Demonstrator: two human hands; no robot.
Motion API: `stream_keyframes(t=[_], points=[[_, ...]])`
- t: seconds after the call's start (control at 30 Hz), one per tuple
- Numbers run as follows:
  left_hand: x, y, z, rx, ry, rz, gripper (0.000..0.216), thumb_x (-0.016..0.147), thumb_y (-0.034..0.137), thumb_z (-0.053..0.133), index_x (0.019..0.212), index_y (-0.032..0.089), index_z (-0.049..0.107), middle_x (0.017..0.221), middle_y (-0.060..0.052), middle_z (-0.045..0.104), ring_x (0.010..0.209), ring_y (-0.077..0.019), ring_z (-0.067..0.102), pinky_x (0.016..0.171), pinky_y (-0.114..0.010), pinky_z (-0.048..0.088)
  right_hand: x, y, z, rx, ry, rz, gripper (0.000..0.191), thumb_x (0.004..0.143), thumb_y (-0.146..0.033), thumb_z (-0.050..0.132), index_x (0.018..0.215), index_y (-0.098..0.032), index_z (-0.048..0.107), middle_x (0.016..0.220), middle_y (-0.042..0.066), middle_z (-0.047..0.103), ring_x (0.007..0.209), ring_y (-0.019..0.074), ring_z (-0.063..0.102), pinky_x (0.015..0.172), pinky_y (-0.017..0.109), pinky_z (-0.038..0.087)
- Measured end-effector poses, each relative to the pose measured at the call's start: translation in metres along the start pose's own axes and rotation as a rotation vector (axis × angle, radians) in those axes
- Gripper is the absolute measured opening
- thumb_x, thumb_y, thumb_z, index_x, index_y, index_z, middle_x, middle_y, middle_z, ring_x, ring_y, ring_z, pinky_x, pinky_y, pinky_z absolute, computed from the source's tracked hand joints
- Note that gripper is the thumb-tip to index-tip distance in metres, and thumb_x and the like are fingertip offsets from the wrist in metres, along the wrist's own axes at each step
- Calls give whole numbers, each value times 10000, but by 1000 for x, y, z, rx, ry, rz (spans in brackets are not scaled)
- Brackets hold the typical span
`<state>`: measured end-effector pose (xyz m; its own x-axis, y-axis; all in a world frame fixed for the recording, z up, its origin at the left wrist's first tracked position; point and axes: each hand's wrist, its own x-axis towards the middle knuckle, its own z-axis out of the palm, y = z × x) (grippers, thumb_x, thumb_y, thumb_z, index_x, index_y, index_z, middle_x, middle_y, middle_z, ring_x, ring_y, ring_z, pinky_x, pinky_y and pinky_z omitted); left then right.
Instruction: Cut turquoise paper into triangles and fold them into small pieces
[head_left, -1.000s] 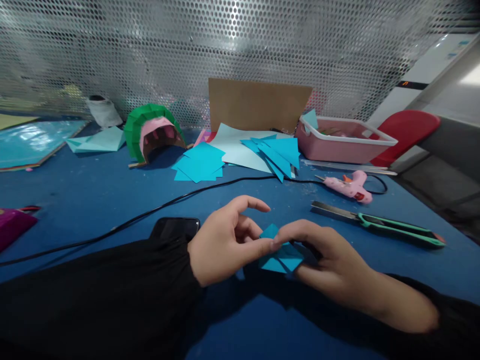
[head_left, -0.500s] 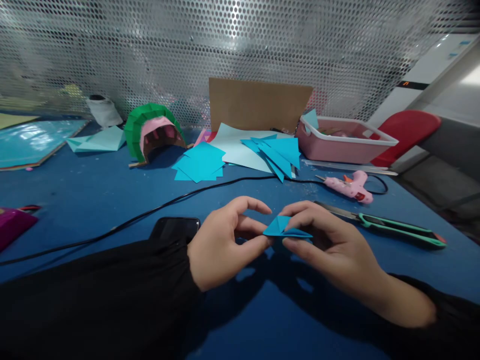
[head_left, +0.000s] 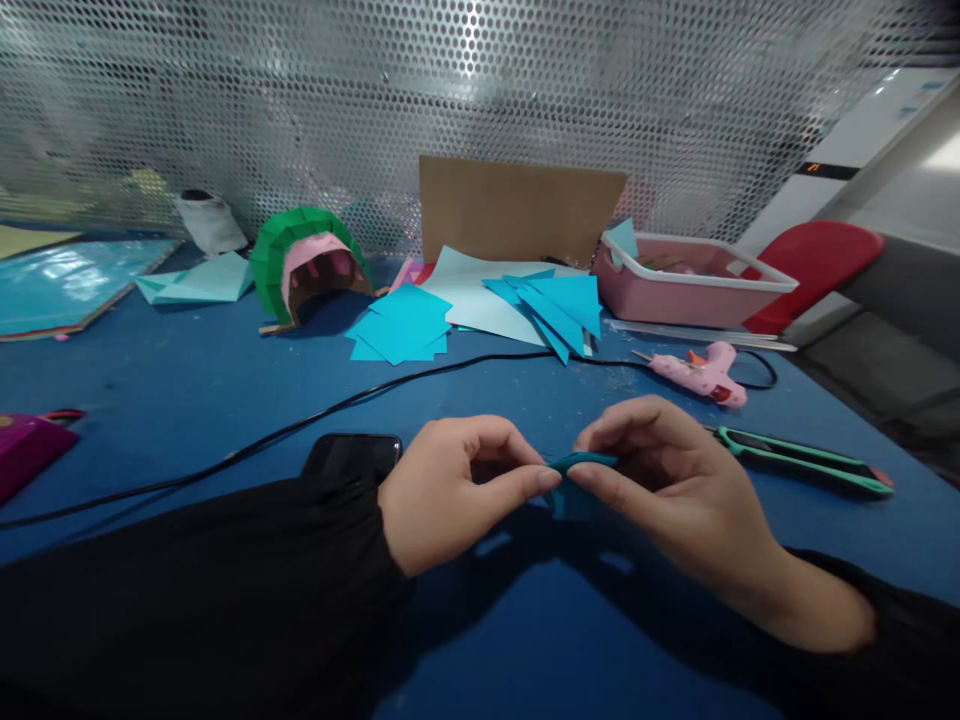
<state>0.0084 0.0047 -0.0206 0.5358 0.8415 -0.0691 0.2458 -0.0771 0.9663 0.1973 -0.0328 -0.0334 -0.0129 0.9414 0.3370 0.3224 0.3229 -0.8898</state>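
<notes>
Between my hands is a small piece of folded blue paper (head_left: 574,492), held just above the blue table (head_left: 480,640). My left hand (head_left: 465,490) pinches its left end between thumb and fingers. The thumb and fingers of my right hand (head_left: 667,485) close on its right side, and they hide part of the folds. Beyond my hands lie a stack of blue paper squares (head_left: 405,325) and a fanned pile of folded blue paper triangles (head_left: 555,305). A dark phone (head_left: 352,457) rests beside my left wrist. To the right, a green-trimmed utility knife (head_left: 802,462) lies partly behind my right hand.
A black cable (head_left: 300,425) crosses the table. At right are a pink glue gun (head_left: 697,372) and a pink basket (head_left: 690,290). Toward the back stand a green paper arch (head_left: 300,235) and a cardboard sheet (head_left: 517,210). A purple object (head_left: 30,450) sits at far left.
The folded paper has been tilted, so its front now hangs downward instead of showing its pointed top. My left fingers have closed down onto it, and my right fingers have shifted.
</notes>
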Motion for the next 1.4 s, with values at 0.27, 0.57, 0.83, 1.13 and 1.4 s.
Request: stream_keyframes(t=[0.27, 0.57, 0.83, 1.13, 1.4], points=[[-1, 3, 1, -75, 35, 3, 172, 767, 261, 651, 671, 142, 573, 637, -11, 637, 590, -103, 565, 560, -203, 423, -1, 0, -2, -20, -232, 92, 179, 767, -282, 701, 908, -221, 609, 789, 5, 664, 692, 143, 630, 598, 222, 518], [0, -3, 3, -291, -102, -48, 278, 724, 138, 659, 875, 192, 432, 788, 8, 656, 689, -114, 601, 624, -225, 447, 4, 0, -2, 45, -208, 146, 216, 842, -384, 593, 732, -198, 587, 661, 3, 604, 607, 134, 568, 551, 230, 466], [1, -1, -2, -32, -70, -20, 174, 782, 292, 646, 723, 146, 572, 642, 28, 545, 573, -85, 496, 515, -185, 387, 3, -2, -1, -115, -138, 50, 133, 818, -280, 609, 720, -201, 566, 601, -20, 541, 527, 110, 510, 482, 214, 443], [2, -1, -3, 8, -129, -135, 194, 765, 306, 640, 866, 141, 627, 745, -48, 704, 581, -125, 594, 498, -199, 423, 0, 2, -1, -193, -40, -178, 67, 796, -204, 659, 804, -221, 595, 748, 13, 619, 676, 141, 611, 616, 244, 521], [0, -2, -2, 93, -112, -88, 196, 808, 322, 578, 856, 143, 643, 723, -43, 698, 615, -153, 628, 532, -221, 442, 1, -3, -2, -274, -87, -308, 64, 807, -172, 640, 795, -226, 608, 756, 24, 596, 700, 161, 589, 620, 281, 491]])
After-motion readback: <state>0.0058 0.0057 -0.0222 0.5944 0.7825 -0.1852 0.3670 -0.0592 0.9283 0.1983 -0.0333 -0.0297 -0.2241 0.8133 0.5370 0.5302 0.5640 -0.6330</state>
